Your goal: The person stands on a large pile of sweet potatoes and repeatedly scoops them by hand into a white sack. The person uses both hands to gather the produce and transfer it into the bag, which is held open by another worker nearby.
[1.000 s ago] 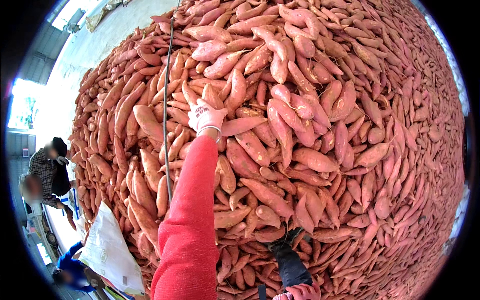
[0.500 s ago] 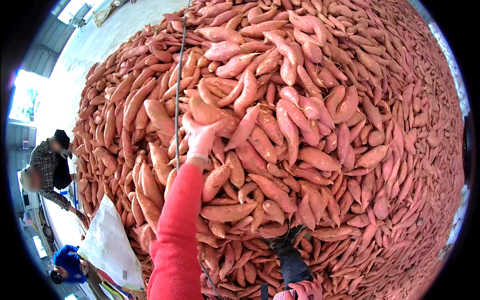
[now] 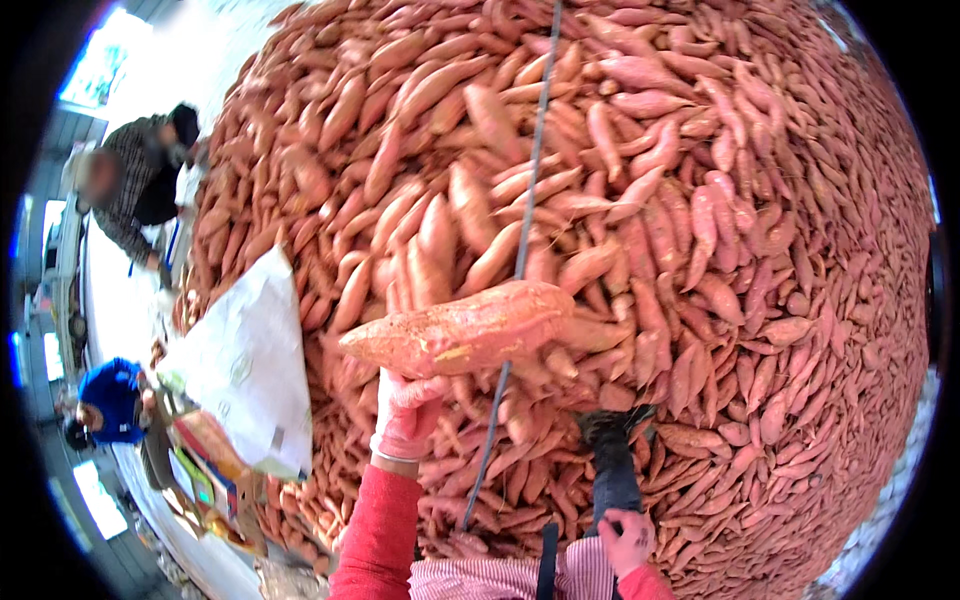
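Note:
My left hand, in a pale pink-looking glove, grips a large, long sweet potato with yellowish scuffs, held lengthwise above the pile. My right hand is low at the lower right beside my dark trouser leg, its fingers curled; I cannot make out whether anything is in them. A grey cable runs down over the potatoes, passing behind the held one.
A white sack lies at the pile's left edge, near cartons. A person in a checked jacket and another in blue are at the left. A pale floor shows beyond the pile.
My left hand has taken hold of a large potato, lifted it and come back toward me. The view has swung, so the cable and sack appear further right.

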A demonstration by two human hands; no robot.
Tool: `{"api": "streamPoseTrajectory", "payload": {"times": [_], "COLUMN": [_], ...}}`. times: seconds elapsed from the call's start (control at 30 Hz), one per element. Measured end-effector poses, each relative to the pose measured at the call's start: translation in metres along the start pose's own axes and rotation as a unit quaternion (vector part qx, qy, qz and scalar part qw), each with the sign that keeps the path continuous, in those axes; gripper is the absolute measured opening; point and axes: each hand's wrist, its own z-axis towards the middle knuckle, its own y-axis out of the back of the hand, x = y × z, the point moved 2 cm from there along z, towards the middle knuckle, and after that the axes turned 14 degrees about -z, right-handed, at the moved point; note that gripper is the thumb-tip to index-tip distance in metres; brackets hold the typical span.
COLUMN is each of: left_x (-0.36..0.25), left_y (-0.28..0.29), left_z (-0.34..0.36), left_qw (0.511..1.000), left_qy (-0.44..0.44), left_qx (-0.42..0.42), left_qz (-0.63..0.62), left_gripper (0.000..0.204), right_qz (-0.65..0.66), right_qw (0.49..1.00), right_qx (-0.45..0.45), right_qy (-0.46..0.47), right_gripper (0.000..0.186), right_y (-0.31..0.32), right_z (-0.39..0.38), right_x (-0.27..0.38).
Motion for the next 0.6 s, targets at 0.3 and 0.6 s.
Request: {"api": "streamPoseTrajectory", "payload": {"times": [0.3, 0.6], "left_x": [-0.095, -0.12], "left_y": [0.066, 0.119], "left_z": [-0.158, -0.273], "left_qw": [0.988, 0.896], "left_qy": [0.101, 0.09], "left_qx": [-0.108, -0.016], "left_qz": [-0.045, -0.434], "left_gripper": [0.105, 0.066], "right_qz": [0.64, 0.572], "right_qw": [0.707, 0.732], "right_qx": [0.291, 0.365], "right_qy": [0.077, -0.064], "right_gripper": [0.071, 0.042], "right_y": [0.042, -0.047], "right_z": [0.079, 0.043], "right_x": [0.213, 0.273]}}
